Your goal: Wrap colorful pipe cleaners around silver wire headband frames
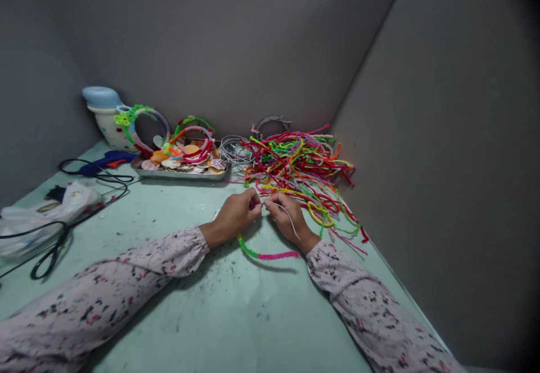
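My left hand [240, 212] is closed, fingertips pinched around a wire. From beneath that hand curves a stretch wrapped in yellow, green and pink pipe cleaner [270, 256], hanging just over the table. My right hand [289, 221] pinches close to the left fingertips, and a bare white end of wire [291, 221] lies across its back toward the wrist. Most of what lies between the fingers is hidden. Just beyond the right hand spreads a heap of loose multicoloured pipe cleaners [295, 156].
Behind my hands stands a metal tray [181, 175] of seashells with wrapped colourful hoops [147, 131] on it. Coiled grey wire [236, 151] lies beside it. At left are a blue glue gun [105, 162], a black cable [67, 229], a plastic bag [46, 215] and a white-and-blue container [107, 117].
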The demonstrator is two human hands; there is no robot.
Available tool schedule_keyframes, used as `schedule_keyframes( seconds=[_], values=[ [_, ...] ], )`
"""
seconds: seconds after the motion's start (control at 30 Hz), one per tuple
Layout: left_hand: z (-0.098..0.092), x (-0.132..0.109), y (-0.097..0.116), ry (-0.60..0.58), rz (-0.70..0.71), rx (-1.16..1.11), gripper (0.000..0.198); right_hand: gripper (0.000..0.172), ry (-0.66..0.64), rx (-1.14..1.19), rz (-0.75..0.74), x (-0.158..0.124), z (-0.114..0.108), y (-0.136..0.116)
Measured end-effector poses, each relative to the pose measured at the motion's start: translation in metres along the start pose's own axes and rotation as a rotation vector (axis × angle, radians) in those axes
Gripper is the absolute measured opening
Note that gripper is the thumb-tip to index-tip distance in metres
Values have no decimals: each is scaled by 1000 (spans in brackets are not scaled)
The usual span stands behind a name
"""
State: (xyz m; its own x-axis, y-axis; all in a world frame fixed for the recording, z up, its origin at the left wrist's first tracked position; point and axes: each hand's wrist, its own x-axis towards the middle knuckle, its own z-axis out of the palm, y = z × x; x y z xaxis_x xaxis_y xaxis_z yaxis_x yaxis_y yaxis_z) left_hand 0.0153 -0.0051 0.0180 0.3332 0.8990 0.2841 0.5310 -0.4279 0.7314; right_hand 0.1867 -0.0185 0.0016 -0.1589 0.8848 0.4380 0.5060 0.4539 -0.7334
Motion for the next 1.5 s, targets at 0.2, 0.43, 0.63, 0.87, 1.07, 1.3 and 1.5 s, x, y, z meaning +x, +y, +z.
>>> schedule_keyframes(
  seconds=[0.2, 0.43, 0.63, 0.87, 1.07, 1.3, 1.5],
  values=[
    [5, 6, -3, -113, -294, -540, 16, 17, 27, 1, 20, -1, 0, 1],
    [-1, 8, -2, -185, -454, -868, 16, 17, 45, 11, 25, -2, 0, 0],
    [-2, 10, -3, -199, -530, -974, 9, 16, 49, 38, 40, -2, 0, -1],
    [-1, 11, -4, -190, -542, -1006, 8, 18, 45, 70, 60, -2, 1, 0],
    [0, 10, -3, -142, -542, -1004, 14, 21, 32, 111, 86, -2, 1, 2],
    [3, 10, -3, -117, -522, -986, 20, 23, 32, 146, 105, -1, 1, 2],
    [2, 10, -3, -128, -540, -1000, 23, 22, 30, 145, 97, -1, 1, 2]
  ],
)
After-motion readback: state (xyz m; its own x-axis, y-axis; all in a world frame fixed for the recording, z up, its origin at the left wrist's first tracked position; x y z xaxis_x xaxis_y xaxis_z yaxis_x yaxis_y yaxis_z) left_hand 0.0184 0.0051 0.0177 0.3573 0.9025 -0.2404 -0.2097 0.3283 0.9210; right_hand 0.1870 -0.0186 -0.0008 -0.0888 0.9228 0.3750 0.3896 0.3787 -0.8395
